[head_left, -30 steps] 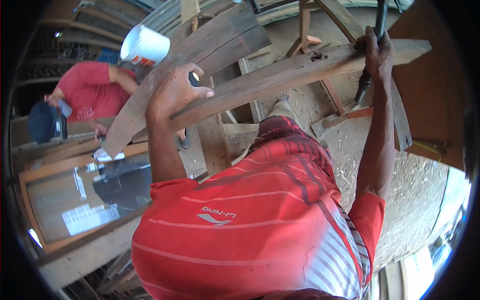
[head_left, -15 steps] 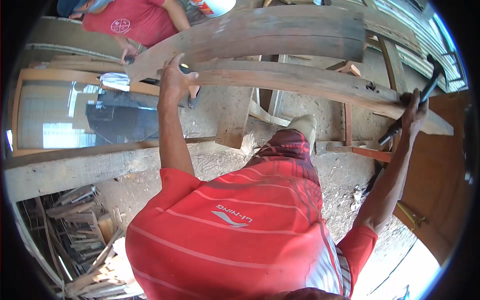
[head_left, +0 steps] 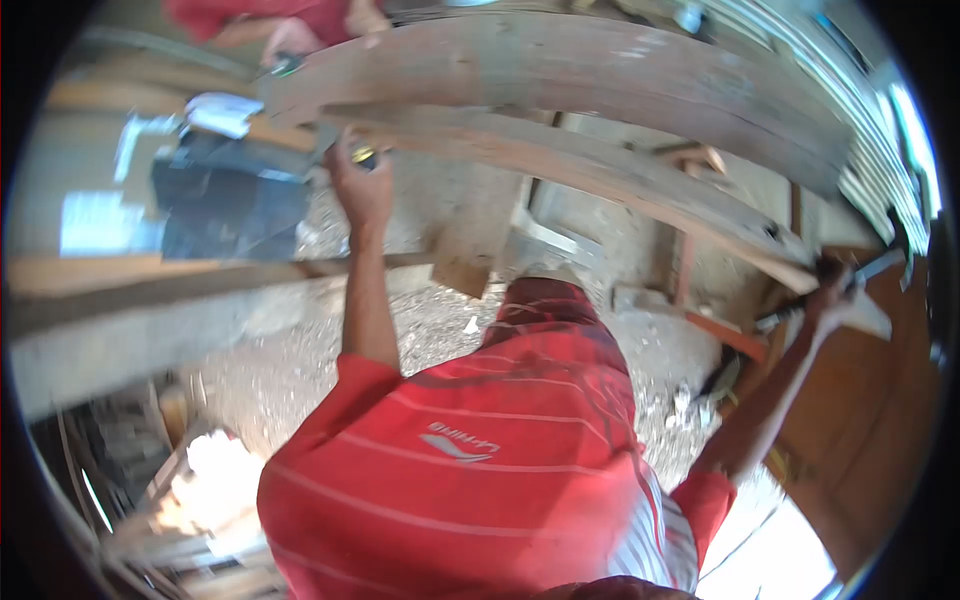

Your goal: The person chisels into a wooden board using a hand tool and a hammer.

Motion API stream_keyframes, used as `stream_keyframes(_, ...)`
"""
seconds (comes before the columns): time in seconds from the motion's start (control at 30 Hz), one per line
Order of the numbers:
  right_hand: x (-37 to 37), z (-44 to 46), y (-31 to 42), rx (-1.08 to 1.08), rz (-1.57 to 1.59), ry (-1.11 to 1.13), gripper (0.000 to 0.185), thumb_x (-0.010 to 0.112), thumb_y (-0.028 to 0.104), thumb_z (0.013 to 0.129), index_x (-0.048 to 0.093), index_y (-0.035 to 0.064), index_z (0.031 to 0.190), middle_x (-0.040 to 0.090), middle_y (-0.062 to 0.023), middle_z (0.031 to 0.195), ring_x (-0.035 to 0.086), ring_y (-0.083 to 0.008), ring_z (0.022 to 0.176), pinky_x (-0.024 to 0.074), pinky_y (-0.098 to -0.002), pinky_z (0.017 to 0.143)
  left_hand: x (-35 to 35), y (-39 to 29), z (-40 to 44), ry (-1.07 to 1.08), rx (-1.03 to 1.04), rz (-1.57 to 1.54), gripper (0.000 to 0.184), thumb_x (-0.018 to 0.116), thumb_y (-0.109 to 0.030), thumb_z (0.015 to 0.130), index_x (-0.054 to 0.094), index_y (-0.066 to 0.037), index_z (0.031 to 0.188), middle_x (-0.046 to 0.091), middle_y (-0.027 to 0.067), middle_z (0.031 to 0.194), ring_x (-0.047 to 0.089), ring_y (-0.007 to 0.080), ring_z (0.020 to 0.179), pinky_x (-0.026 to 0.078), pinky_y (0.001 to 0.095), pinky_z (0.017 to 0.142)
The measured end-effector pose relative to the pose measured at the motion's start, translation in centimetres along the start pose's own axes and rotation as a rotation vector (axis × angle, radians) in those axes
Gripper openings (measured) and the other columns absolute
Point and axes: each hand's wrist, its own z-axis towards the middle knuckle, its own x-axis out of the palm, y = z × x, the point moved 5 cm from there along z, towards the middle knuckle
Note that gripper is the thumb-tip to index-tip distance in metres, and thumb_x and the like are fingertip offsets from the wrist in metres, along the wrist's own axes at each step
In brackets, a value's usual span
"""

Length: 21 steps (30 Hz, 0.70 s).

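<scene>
A narrow wooden plank (head_left: 600,175) slants across in front of me, its right end lower. My left hand (head_left: 362,190) is closed at the plank's left end, with a small black-and-yellow tape measure (head_left: 364,157) in the grip. Out to the right, my right hand (head_left: 828,298) is closed around a hammer (head_left: 880,264) and against the plank's right end; blur hides the exact finger positions. Just beyond the plank lies a wide board (head_left: 560,65).
Another person's hand (head_left: 290,45) is at the wide board's left end, by a small dark object. A glass-paned frame (head_left: 90,265) lies left, above a thick pale beam (head_left: 150,335). Scrap wood (head_left: 190,560) is heaped lower left; a brown panel (head_left: 850,420) stands right.
The plank's right end has dropped lower in view, along with my right hand and the hammer. The wide board extends further right. The other person's upper body has mostly left the view.
</scene>
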Motion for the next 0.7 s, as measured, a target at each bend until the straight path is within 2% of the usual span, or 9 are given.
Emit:
stream_keyframes(0.03, -0.2, -0.5, 0.5, -0.110, -0.037, 0.073, 0.036, 0.054, 0.033, 0.105, 0.067, -0.0006, 0.109, 0.072, -0.0096, 0.097, 0.067, -0.0184, 0.086, 0.0546, -0.0347, 0.083, 0.3, -0.9, -0.4, -0.009, 0.038, -0.086, 0.059, 0.082, -0.004, 0.079, 0.059, -0.003, 0.134, 0.063, 0.0173, 0.115, 0.059, 0.0348, 0.113, 0.048, 0.0454, 0.098)
stream_keyframes(0.1, -0.6, -1.3, 1.7, -0.022, -0.369, -0.030, 0.032, 0.054, 0.030, 0.105, 0.066, 0.0002, 0.109, 0.071, -0.0073, 0.094, 0.066, -0.0163, 0.084, 0.0541, -0.0334, 0.083, 0.0, -4.5, -0.5, -0.026, 0.155, -0.062, 0.048, 0.081, -0.001, 0.080, 0.066, -0.004, 0.125, 0.065, 0.0137, 0.110, 0.062, 0.0325, 0.106, 0.049, 0.0446, 0.095)
stream_keyframes(0.13, 1.5, -2.4, 4.5, -0.038, -0.037, 0.012, 0.026, 0.056, 0.026, 0.105, 0.062, 0.0014, 0.105, 0.069, -0.0070, 0.089, 0.064, -0.0141, 0.079, 0.0536, -0.0316, 0.079, 0.0, -6.5, -0.5, 0.007, 0.202, -0.108, 0.046, 0.080, 0.000, 0.080, 0.066, -0.003, 0.124, 0.065, 0.0141, 0.113, 0.062, 0.0323, 0.107, 0.049, 0.0446, 0.095)
stream_keyframes(0.2, 2.5, -2.4, 6.1, -0.068, -0.058, 0.011, 0.017, 0.055, 0.019, 0.104, 0.058, 0.0021, 0.105, 0.067, -0.0078, 0.081, 0.064, -0.0138, 0.076, 0.0545, -0.0305, 0.073, -0.1, -10.4, -0.4, 0.058, 0.296, -0.177, 0.045, 0.080, 0.001, 0.081, 0.067, -0.003, 0.124, 0.066, 0.0160, 0.121, 0.063, 0.0322, 0.110, 0.051, 0.0442, 0.095)
stream_keyframes(0.27, 3.5, -2.7, 7.3, -0.026, 0.033, -0.003, 0.020, 0.056, 0.020, 0.103, 0.057, -0.0002, 0.101, 0.068, -0.0094, 0.079, 0.068, -0.0173, 0.071, 0.0565, -0.0318, 0.070, 0.3, -11.8, -0.7, 0.189, 0.139, -0.260, 0.048, 0.080, 0.001, 0.081, 0.066, -0.003, 0.127, 0.065, 0.0171, 0.125, 0.064, 0.0328, 0.111, 0.051, 0.0440, 0.096)
stream_keyframes(0.37, 3.4, -2.7, 8.0, -0.052, 0.001, -0.014, 0.019, 0.060, 0.019, 0.104, 0.060, 0.0000, 0.108, 0.072, -0.0112, 0.079, 0.070, -0.0174, 0.069, 0.0587, -0.0312, 0.068, 0.5, -16.0, -0.6, 0.357, 0.311, -0.394, 0.050, 0.077, 0.001, 0.086, 0.062, -0.002, 0.133, 0.063, 0.0157, 0.133, 0.065, 0.0217, 0.092, 0.053, 0.0357, 0.086)
stream_keyframes(0.5, 3.0, -2.9, 8.5, -0.068, 0.004, -0.010, 0.022, 0.060, 0.021, 0.105, 0.059, -0.0002, 0.108, 0.071, -0.0118, 0.078, 0.070, -0.0183, 0.068, 0.0590, -0.0323, 0.065, 0.8, -21.3, -1.4, 0.525, 0.456, -0.412, 0.057, 0.079, -0.004, 0.085, 0.058, -0.004, 0.138, 0.061, 0.0184, 0.138, 0.059, 0.0370, 0.127, 0.048, 0.0453, 0.108)
stream_keyframes(0.67, 2.7, -2.2, 6.6, -0.211, -0.115, -0.002, 0.026, 0.060, 0.026, 0.105, 0.056, 0.0016, 0.098, 0.071, -0.0104, 0.077, 0.070, -0.0172, 0.067, 0.0570, -0.0317, 0.063, 4.3, -23.5, -3.9, 0.638, 0.355, -0.316, 0.055, 0.080, -0.022, 0.088, 0.061, -0.001, 0.134, 0.062, 0.0205, 0.134, 0.058, 0.0382, 0.127, 0.047, 0.0458, 0.107)
stream_keyframes(0.7, 2.6, -2.4, 6.7, -0.210, -0.125, -0.017, 0.028, 0.059, 0.027, 0.103, 0.057, 0.0004, 0.095, 0.070, -0.0132, 0.075, 0.070, -0.0230, 0.069, 0.0551, -0.0367, 0.065, 4.4, -23.7, -4.3, 0.629, 0.323, -0.303, 0.054, 0.081, -0.024, 0.088, 0.062, -0.001, 0.133, 0.062, 0.0204, 0.134, 0.058, 0.0379, 0.127, 0.047, 0.0459, 0.106)
